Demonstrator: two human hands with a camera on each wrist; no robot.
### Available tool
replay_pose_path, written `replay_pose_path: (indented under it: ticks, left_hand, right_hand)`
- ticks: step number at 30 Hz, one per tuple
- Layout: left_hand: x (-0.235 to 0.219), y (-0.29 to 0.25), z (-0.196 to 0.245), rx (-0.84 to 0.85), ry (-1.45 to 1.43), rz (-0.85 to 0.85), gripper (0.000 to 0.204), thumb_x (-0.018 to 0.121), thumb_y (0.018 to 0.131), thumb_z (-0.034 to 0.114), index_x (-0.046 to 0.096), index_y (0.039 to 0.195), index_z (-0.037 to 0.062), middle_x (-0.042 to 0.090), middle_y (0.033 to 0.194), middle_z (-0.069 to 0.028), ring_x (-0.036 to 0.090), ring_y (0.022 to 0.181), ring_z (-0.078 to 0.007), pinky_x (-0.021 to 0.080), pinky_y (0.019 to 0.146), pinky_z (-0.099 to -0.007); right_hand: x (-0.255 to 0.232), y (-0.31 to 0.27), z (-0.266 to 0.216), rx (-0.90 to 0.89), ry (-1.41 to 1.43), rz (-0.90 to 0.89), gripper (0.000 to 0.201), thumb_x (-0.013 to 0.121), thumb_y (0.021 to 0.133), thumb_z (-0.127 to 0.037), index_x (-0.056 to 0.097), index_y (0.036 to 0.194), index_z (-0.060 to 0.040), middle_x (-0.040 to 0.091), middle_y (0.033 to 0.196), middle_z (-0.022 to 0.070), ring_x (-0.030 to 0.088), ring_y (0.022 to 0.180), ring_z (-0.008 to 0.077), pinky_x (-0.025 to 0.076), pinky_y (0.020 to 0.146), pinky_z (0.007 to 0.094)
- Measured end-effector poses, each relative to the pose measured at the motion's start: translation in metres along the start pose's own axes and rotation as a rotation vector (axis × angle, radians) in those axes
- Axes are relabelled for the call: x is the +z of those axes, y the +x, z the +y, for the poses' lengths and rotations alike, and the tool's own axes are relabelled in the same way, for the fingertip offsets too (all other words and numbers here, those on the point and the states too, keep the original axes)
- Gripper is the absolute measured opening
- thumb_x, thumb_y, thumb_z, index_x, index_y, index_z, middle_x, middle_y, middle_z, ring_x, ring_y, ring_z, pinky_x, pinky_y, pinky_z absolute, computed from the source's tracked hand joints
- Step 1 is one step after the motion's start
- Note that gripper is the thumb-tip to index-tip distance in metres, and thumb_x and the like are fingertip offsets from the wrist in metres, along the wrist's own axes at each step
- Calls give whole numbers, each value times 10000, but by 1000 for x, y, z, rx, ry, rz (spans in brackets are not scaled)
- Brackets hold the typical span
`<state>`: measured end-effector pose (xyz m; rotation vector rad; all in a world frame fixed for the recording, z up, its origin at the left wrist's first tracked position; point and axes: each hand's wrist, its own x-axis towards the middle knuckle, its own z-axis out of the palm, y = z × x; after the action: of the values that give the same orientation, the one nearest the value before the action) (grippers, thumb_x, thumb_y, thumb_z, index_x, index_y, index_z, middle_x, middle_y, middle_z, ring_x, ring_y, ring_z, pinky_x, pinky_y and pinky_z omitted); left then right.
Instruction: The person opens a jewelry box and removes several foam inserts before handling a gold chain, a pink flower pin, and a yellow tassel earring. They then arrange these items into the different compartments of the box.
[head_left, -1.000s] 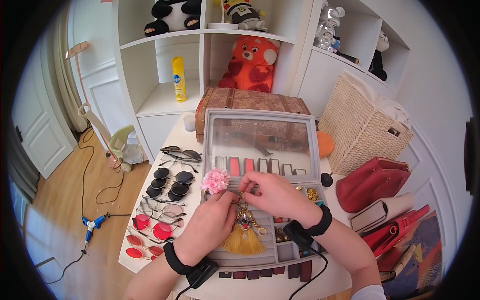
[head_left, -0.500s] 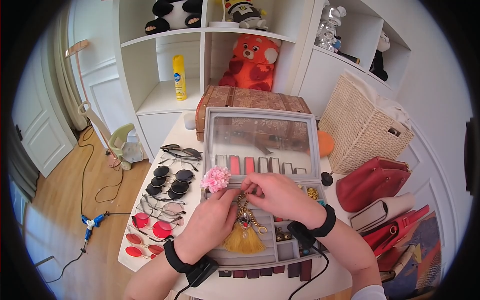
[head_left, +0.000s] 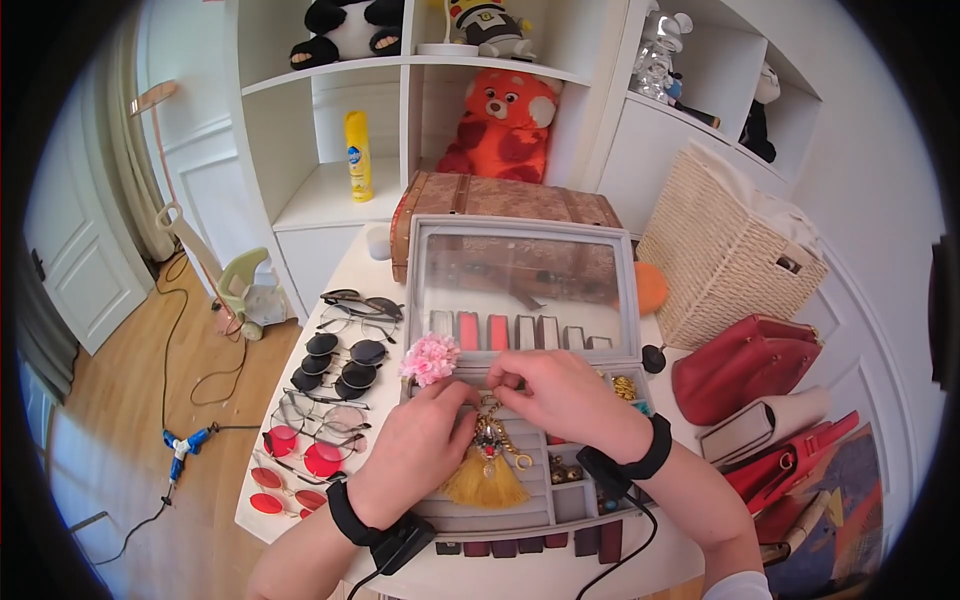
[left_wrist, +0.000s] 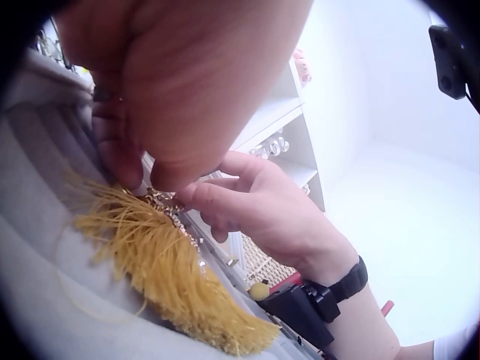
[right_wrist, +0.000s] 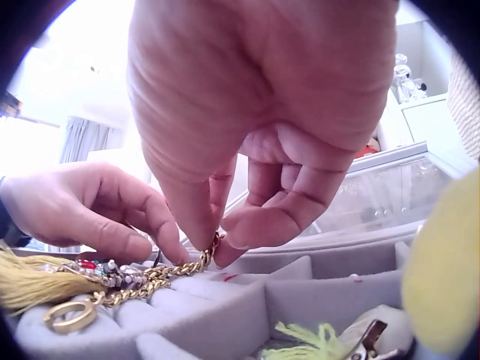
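Note:
A gold chain (right_wrist: 184, 270) carries a jewelled pendant (head_left: 489, 445) and a yellow tassel (head_left: 485, 483). It lies over the padded rolls of a grey jewellery box (head_left: 545, 480). Thumb and finger of my right hand (head_left: 560, 390) pinch the chain's upper end and lift it a little off the padding. My left hand (head_left: 425, 435) is on the other side, its curled thumb and fingers close at the chain beside the pendant. The palm hides part of its fingertips in the left wrist view. A gold ring (right_wrist: 70, 316) hangs from the chain's loose end.
The box's glass lid (head_left: 525, 285) stands raised behind my hands, a pink flower (head_left: 431, 359) at its left corner. Sunglasses and spectacles (head_left: 340, 400) line the table's left side. Red handbags (head_left: 745, 365) and a woven basket (head_left: 730, 255) stand at right; a patterned trunk (head_left: 510, 200) at back.
My right hand has shifted slightly right, away from the left fingertips, and more of the chain's top shows between the hands. The left hand has barely moved.

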<state>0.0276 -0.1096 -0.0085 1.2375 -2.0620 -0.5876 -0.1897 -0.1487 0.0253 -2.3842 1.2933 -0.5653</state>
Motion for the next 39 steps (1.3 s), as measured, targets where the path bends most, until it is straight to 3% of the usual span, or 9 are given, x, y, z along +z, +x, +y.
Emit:
replay_pose_path:
  ticks: [6, 12, 15, 24, 30, 33, 39]
  left_hand:
    - [2, -2, -3, 84, 15, 21, 189, 692, 980, 112, 726, 1163, 77, 711, 1139, -163, 718, 971, -401, 594, 849, -459]
    - [3, -3, -5, 94, 20, 29, 189, 682, 984, 114, 739, 1162, 86, 708, 1165, -149, 715, 983, -395, 595, 855, -461]
    - [3, -3, -5, 90, 29, 21, 180, 678, 987, 120, 748, 1151, 93, 710, 1174, -143, 718, 986, -389, 596, 859, -463]
    - [6, -4, -8, 105, 57, 44, 178, 680, 991, 137, 767, 1145, 110, 709, 1202, -163, 728, 980, -397, 604, 858, -466]
    - [6, -3, -8, 100, 47, 38, 180, 678, 989, 134, 767, 1145, 116, 706, 1206, -170, 728, 973, -402, 604, 854, -473]
    - [6, -4, -9, 105, 44, 39, 176, 678, 986, 131, 765, 1137, 113, 705, 1193, -164, 724, 969, -399, 601, 852, -473]
    - [6, -4, -8, 99, 31, 36, 170, 679, 980, 127, 760, 1126, 94, 703, 1177, -157, 717, 966, -400, 595, 854, -475]
  right_hand:
    - [-8, -3, 0, 31, 101, -102, 165, 688, 977, -113, 750, 1114, -44, 769, 937, 143, 750, 863, 331, 583, 770, 397]
    - [-7, -1, 8, -61, 19, -189, 200, 678, 977, -90, 761, 1149, -33, 761, 1036, 163, 738, 949, 344, 588, 844, 418]
    - [-6, -3, 12, -181, -76, -102, 207, 676, 977, -80, 759, 1166, -68, 734, 1073, 136, 721, 986, 342, 581, 860, 440]
    - [-23, -1, -1, -174, -208, -274, 189, 729, 970, -136, 720, 1157, -114, 670, 1070, 92, 685, 1013, 348, 562, 848, 453]
    - [-18, 2, 3, -190, -149, -227, 146, 757, 933, -137, 714, 1062, -82, 693, 1049, 115, 700, 1010, 369, 558, 841, 474]
    - [-17, 4, 5, -178, -199, -270, 171, 728, 976, -187, 698, 1108, -82, 684, 1088, 104, 691, 1038, 346, 558, 858, 461]
    - [-19, 2, -4, -147, -180, -224, 146, 697, 992, -160, 659, 1040, -28, 701, 1044, 144, 701, 1013, 373, 553, 855, 478]
